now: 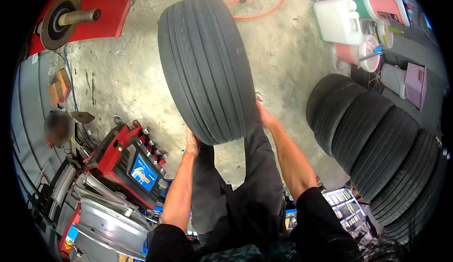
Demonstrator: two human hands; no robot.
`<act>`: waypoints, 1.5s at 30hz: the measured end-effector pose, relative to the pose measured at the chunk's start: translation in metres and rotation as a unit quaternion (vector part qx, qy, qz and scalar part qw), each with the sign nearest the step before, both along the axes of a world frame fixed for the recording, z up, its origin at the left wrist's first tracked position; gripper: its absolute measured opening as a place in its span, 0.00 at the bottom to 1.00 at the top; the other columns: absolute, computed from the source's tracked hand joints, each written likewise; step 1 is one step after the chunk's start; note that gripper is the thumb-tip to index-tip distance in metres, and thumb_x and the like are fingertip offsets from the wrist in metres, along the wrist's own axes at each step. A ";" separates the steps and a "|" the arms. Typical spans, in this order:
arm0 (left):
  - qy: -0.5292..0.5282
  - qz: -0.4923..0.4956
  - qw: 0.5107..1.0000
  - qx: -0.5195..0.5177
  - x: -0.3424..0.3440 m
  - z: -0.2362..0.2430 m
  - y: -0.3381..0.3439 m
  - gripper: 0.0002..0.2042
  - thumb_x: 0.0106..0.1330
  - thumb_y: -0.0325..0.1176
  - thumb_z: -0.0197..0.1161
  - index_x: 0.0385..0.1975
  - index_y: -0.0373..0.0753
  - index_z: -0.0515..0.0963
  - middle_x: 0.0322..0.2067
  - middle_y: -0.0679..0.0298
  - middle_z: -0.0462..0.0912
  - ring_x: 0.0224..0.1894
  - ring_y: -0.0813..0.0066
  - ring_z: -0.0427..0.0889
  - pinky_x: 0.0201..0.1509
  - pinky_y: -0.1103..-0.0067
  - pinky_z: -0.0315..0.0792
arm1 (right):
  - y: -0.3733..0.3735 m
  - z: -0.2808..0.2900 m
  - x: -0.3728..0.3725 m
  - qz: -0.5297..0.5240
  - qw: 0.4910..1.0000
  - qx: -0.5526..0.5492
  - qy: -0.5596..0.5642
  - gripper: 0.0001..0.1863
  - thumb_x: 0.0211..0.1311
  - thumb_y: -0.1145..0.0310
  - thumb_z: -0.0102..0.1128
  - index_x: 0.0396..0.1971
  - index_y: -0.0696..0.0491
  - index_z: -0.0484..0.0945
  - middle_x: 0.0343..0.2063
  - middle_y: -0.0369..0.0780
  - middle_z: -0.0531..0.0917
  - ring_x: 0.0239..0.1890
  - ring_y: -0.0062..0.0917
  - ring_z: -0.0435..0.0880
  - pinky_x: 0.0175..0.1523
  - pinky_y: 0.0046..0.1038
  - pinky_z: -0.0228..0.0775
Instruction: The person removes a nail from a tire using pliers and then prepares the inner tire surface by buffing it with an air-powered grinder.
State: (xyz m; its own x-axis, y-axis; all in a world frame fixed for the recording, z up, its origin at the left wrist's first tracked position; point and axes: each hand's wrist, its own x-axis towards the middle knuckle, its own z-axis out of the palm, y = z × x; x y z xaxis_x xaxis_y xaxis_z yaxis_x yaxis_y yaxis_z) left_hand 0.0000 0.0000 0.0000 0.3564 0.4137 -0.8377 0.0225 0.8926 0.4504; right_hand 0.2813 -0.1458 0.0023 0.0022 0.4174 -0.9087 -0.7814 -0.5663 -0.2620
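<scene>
A worn black car tire (207,68) is in front of me, its grooved tread facing up toward my head. My left hand (191,143) grips its near left side, fingers partly hidden behind the rubber. On the near right side, my right hand (265,113) holds the sidewall, with most of its fingers out of sight. The tire leans slightly left and its near end is close to my legs. Whether its far end touches the floor I cannot tell.
At upper left, a red machine (106,14) carries a shaft with a round flange (61,21). Left of my legs stands a red-and-black machine (127,163). Stacked tires (377,134) fill the right side, below a white jug (337,21) and buckets. An orange hose (264,12) crosses the concrete floor.
</scene>
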 end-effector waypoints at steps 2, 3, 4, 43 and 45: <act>-0.038 0.083 0.996 0.006 0.021 -0.019 -0.015 0.39 0.74 0.65 0.48 0.75 0.40 0.62 0.71 0.61 0.70 0.73 0.66 0.67 0.75 0.70 0.60 | -0.004 0.002 0.000 -0.040 0.996 -0.014 -0.081 0.38 0.81 0.42 0.37 0.73 0.61 0.64 0.73 0.41 0.68 0.73 0.26 0.65 0.77 0.27 0.53; 0.001 0.087 0.996 -0.009 -0.013 0.001 -0.021 0.40 0.74 0.65 0.48 0.75 0.39 0.63 0.71 0.61 0.70 0.72 0.65 0.67 0.75 0.70 0.60 | -0.007 0.016 -0.045 -0.053 0.994 -0.035 -0.084 0.38 0.82 0.43 0.36 0.73 0.61 0.63 0.73 0.41 0.68 0.74 0.27 0.64 0.77 0.27 0.52; 0.020 0.099 0.995 -0.008 -0.017 0.020 -0.005 0.40 0.74 0.66 0.47 0.74 0.39 0.63 0.71 0.61 0.70 0.72 0.65 0.67 0.75 0.69 0.60 | 0.019 0.042 -0.056 -0.059 0.992 -0.038 -0.106 0.37 0.82 0.44 0.36 0.73 0.62 0.63 0.73 0.41 0.67 0.74 0.27 0.64 0.77 0.27 0.52; -0.382 0.143 0.908 -0.096 0.020 -0.049 0.067 0.54 0.36 0.62 0.85 0.64 0.35 0.74 0.57 0.57 0.83 0.56 0.60 0.85 0.61 0.66 0.83 | 0.178 0.141 -0.062 0.365 0.529 0.115 -0.758 0.35 0.59 0.51 0.65 0.64 0.54 0.76 0.71 0.55 0.64 0.70 0.54 0.64 0.71 0.51 0.59; -0.385 0.138 0.908 -0.096 0.022 -0.048 0.067 0.54 0.36 0.62 0.85 0.64 0.34 0.74 0.57 0.57 0.83 0.56 0.60 0.84 0.62 0.66 0.82 | 0.174 0.140 -0.061 0.364 0.527 0.111 -0.760 0.35 0.60 0.51 0.64 0.64 0.55 0.76 0.71 0.55 0.65 0.70 0.54 0.64 0.71 0.50 0.58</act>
